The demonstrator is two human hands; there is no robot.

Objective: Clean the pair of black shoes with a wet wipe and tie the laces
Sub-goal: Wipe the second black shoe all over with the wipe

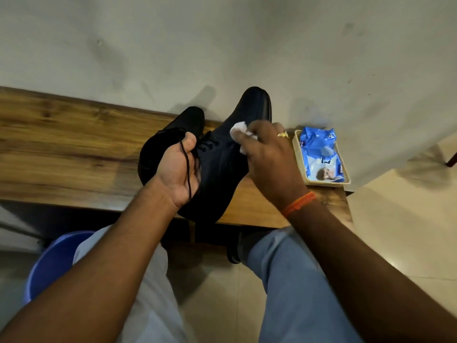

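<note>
The black lace-up shoe [222, 154] under treatment is held above the front edge of the wooden bench [61, 144], toe pointing away and up toward the wall. It is supported by the left hand [175, 167], whose palm faces up beside the lacing; the thumb lies near the eyelets, the remaining fingers are hidden behind the shoe, and a loose lace [188, 167] trails across the palm. The second black shoe [173, 129] rests on the bench just behind and to the left, laces undone.

The white wet wipe [238, 129] is bunched under the curled fingers of the right hand [267, 157] and pressed against the shoe's side panel, just ahead of the eyelets.

Recommended procedure for the wiping step:

- The shoe is kept firmly braced by the left hand so that wiping pressure does not twist it.
- Strokes are best drawn in one direction — from lacing toward toe — rather than scrubbed back and forth.
- The wipe is refolded to a fresh face once soiled; whether it is soiled cannot be told here.
- The loose lace is kept clear of the wiped area.

A replacement wipe is available from the blue wipe packet [320, 154], which lies in a small beige tray [296, 144] at the right end of the bench. The laces of both shoes are not yet tied.
</note>
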